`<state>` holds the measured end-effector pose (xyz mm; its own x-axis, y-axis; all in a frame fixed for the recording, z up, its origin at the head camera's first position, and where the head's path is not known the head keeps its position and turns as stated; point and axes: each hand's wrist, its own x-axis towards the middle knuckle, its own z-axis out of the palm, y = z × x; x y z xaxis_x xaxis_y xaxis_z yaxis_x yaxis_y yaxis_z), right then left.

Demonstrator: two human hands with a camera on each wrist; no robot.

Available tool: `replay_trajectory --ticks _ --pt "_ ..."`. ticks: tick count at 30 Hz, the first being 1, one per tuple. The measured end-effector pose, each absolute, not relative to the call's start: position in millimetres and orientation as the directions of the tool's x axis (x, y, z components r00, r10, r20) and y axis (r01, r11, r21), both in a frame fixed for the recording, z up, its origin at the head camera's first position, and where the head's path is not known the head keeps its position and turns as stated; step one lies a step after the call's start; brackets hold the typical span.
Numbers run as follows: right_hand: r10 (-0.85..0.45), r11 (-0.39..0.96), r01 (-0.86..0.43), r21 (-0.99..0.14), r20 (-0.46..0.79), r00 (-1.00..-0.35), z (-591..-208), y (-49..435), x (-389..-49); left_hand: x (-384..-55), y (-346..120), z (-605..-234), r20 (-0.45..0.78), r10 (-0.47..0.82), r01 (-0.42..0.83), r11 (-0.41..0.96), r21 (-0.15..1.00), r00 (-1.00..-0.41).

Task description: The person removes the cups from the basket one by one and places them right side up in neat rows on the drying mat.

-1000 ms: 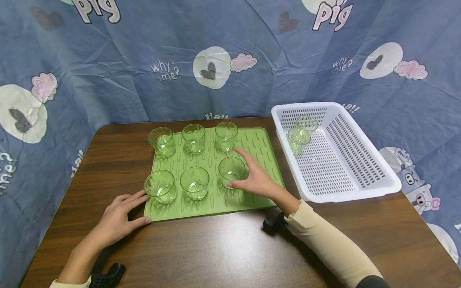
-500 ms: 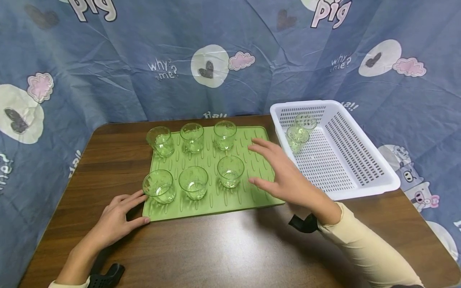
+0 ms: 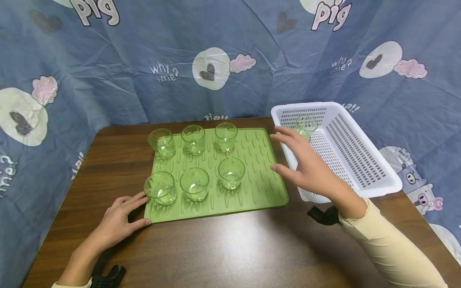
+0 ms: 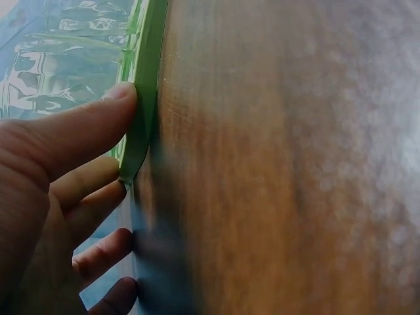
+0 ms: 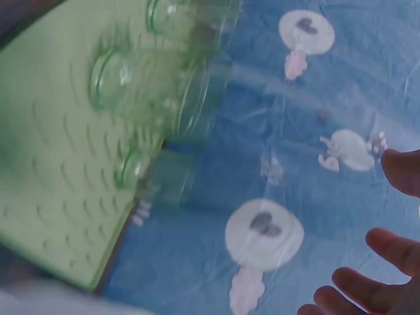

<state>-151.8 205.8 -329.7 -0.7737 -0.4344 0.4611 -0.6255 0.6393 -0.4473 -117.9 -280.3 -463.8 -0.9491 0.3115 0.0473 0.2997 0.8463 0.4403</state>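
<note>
Several clear drinking glasses stand in two rows on a green ridged mat (image 3: 259, 176); the front row's right-hand glass (image 3: 231, 176) is the nearest of them to the right hand. My left hand (image 3: 120, 222) rests at the mat's front left corner, its fingertips by the front left glass (image 3: 162, 190); the left wrist view shows thumb and fingers against the mat's edge (image 4: 146, 98). Fingers spread and holding nothing, my right hand (image 3: 309, 164) hovers between the mat and a white basket (image 3: 360, 144). One glass (image 3: 306, 124) shows inside the basket, partly behind that hand.
A brown wooden table (image 3: 223, 248) carries everything. Blue patterned cloth (image 3: 252, 92) hangs right behind the table's back edge. The basket's raised rim and perforated walls stand to the right of the mat.
My right hand has let go of the front row's right-hand glass and moved right, to the basket's near left side. My left hand stays at the mat corner.
</note>
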Motion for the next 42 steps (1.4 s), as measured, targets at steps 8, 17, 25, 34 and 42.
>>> replay_trajectory --ticks 8,17,25,34,42 --pt "-0.361 0.727 -0.561 -0.397 0.475 -0.803 -307.9 248.0 -180.6 -117.7 -281.3 -465.8 0.091 0.313 0.321 0.846 0.425 -0.946" --pt "-0.139 0.742 -0.279 -0.609 0.268 -0.953 -298.3 297.4 -217.5 -118.0 -281.1 -467.0 0.095 0.314 0.324 0.846 0.423 -0.945" --pt "0.045 0.564 -0.085 -0.821 0.133 -0.990 -332.2 314.1 -263.2 -118.4 -281.2 -468.3 0.119 0.313 0.334 0.847 0.414 -0.942" --pt "0.172 0.433 0.120 -0.893 -0.048 -0.984 -371.5 331.4 -292.3 -118.9 -279.2 -468.0 0.085 0.311 0.317 0.849 0.423 -0.947" --pt "0.131 0.453 0.218 -0.865 -0.177 -0.975 -388.9 335.9 -302.8 -119.2 -280.6 -467.6 0.105 0.309 0.324 0.848 0.419 -0.945"
